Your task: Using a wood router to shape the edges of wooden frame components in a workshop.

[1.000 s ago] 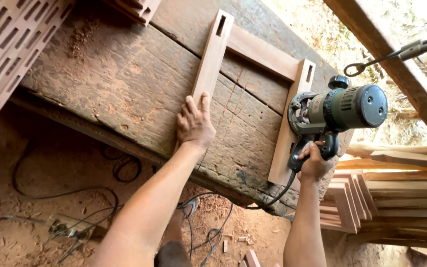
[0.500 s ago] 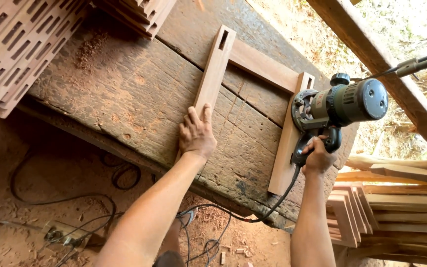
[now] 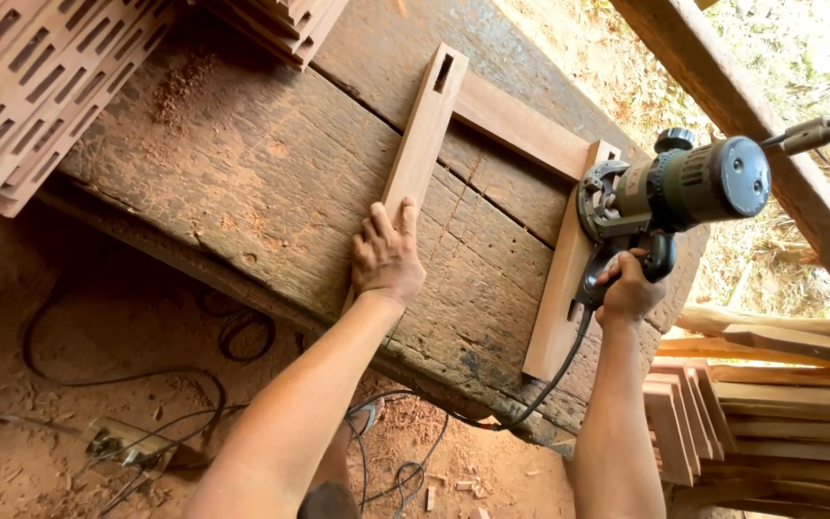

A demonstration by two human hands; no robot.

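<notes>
Pressing flat, the left hand [image 3: 388, 258] spreads its fingers [image 3: 381, 223] released on the left rail of a wooden frame [image 3: 521, 130], pinning it to the rough plank surface [image 3: 242, 183]. The right hand [image 3: 629, 290] keeps its fingers clenched round the handle of a router [image 3: 670, 197] standing on the right rail. That tool looks heavy and top-weighted, best held low at the handle; the frame looks stiff, light and liable to slide.
</notes>
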